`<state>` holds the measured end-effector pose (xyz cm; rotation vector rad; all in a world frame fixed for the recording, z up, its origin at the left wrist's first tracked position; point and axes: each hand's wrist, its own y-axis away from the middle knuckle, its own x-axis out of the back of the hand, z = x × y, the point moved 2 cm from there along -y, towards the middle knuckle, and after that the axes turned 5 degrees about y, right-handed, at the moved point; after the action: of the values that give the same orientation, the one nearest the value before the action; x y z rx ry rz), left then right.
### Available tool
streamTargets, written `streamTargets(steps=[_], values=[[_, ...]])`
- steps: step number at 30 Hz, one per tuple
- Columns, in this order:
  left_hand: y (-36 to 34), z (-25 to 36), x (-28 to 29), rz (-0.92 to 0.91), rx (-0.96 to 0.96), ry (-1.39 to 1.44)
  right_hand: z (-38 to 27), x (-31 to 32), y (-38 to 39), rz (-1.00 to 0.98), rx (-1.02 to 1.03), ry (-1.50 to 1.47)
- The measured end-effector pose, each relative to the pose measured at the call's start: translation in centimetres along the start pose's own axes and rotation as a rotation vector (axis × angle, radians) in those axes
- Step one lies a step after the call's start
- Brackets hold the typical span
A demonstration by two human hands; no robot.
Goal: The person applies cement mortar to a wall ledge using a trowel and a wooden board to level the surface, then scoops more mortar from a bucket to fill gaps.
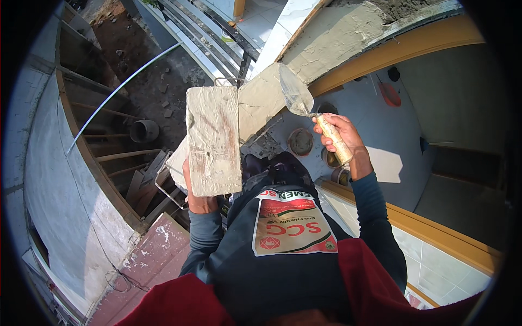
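A flat mortar board smeared with grey plaster is held upright by the left hand, whose fingers are wrapped around its lower edge (only the knuckles show below it). A pointed trowel is gripped by its wooden handle in the closed fingers of the right hand, its blade rising above the fingers against the plastered ledge.

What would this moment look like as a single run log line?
left hand: holds mortar board upright | right hand: grips trowel, blade on plastered ledge | bucket below
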<state>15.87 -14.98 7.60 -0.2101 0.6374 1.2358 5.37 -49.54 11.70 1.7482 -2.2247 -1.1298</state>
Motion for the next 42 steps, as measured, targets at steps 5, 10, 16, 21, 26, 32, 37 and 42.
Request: streamTargets(steps=[5,10,16,21,26,32,37,42], values=[[0.1,-0.2,-0.2,0.002,0.001,0.0,0.2,-1.0,0.3,0.03,-0.045,-0.066],[0.1,-0.1,-0.1,0.011,-0.009,-0.007,0.0,-2.0,1.5,-0.061,-0.032,-0.021],[0.0,0.1,-0.2,0.005,-0.013,-0.02,-0.3,0.2,0.4,-0.03,0.021,-0.013],[0.1,0.2,-0.3,0.015,-0.023,-0.034,0.6,0.4,0.2,-0.018,-0.03,-0.103],[0.1,0.3,-0.3,0.033,-0.039,-0.031,2.2,-1.8,0.6,-0.129,-0.134,-0.132],[0.4,0.4,0.2,0.098,-0.069,-0.052,3.0,-5.6,1.9,-0.22,-0.184,-0.001],[0.9,0.4,0.9,0.144,-0.115,0.004,-0.4,-3.1,0.3,-0.093,0.005,-0.007],[1.2,0.5,1.1,0.132,-0.183,0.156,1.7,-4.0,0.1,-0.135,-0.155,0.07]])
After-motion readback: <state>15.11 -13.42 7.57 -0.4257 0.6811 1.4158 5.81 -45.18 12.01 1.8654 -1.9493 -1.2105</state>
